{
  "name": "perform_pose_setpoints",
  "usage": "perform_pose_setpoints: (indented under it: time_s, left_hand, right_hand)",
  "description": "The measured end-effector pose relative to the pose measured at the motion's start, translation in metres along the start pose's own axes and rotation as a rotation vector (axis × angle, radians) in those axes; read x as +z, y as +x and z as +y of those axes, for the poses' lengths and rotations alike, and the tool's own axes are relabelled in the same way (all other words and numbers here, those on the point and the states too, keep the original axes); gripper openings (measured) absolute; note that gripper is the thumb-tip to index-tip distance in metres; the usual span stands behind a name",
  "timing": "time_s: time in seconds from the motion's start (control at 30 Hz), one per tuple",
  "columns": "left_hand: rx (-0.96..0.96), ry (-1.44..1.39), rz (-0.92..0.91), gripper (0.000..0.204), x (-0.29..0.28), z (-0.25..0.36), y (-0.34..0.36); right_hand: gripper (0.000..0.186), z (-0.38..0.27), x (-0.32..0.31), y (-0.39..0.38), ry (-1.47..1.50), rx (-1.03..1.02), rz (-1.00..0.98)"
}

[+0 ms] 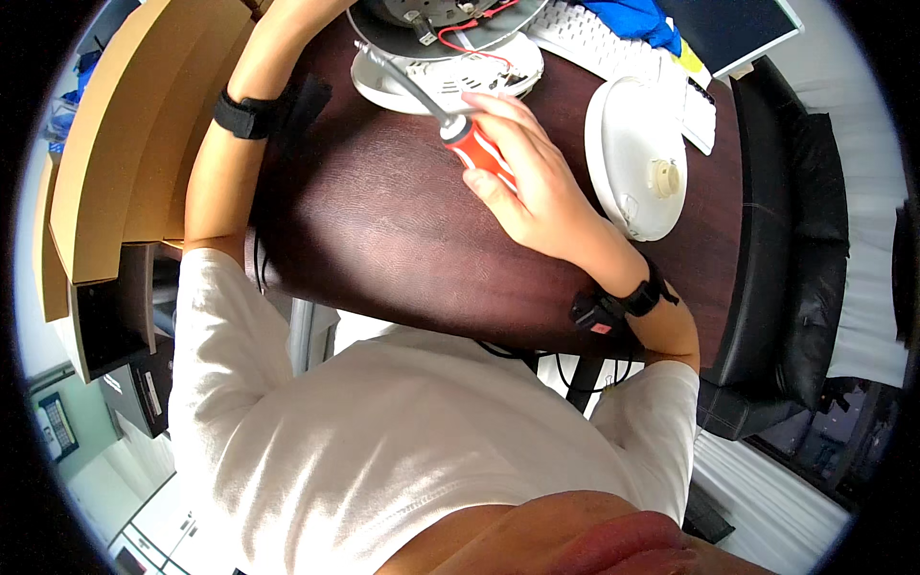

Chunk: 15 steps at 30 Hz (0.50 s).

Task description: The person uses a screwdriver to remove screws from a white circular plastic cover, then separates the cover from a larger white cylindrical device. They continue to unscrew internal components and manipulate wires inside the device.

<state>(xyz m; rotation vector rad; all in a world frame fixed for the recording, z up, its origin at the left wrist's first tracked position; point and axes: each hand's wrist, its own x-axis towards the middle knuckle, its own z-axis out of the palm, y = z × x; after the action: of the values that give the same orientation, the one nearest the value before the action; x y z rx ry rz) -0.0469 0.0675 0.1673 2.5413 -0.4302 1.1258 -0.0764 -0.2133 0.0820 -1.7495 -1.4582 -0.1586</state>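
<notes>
My right hand is closed around the red and black handle of a screwdriver. Its metal shaft slants up and to the left, with the tip near the rim of a round grey metal housing. Red wires and small parts show inside that housing, which is cut off by the top edge. Below it lies a white slotted plastic cover. My left forearm reaches up past the top edge, so the left hand is out of sight. Right of my right hand rests a white oval shell with a cream round fitting on it.
Everything lies on a dark wood-grain table. At the far right are a white keyboard, a blue cloth and a dark screen. Cardboard stands along the left, and a black sofa along the right.
</notes>
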Motion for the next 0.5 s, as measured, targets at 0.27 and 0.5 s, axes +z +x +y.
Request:
perform_pose_setpoints:
  time_s: [0.27, 0.5]
  left_hand:
    - [0.081, -0.075, 0.145, 0.034, 0.0, -0.015, 0.004]
    - [0.028, -0.081, 0.132, 0.034, -0.004, -0.019, 0.006]
  right_hand:
    - [0.038, 0.007, 0.022, 0.017, 0.067, 0.125, -0.156]
    - [0.041, 0.015, 0.01, -0.024, -0.067, 0.021, -0.159]
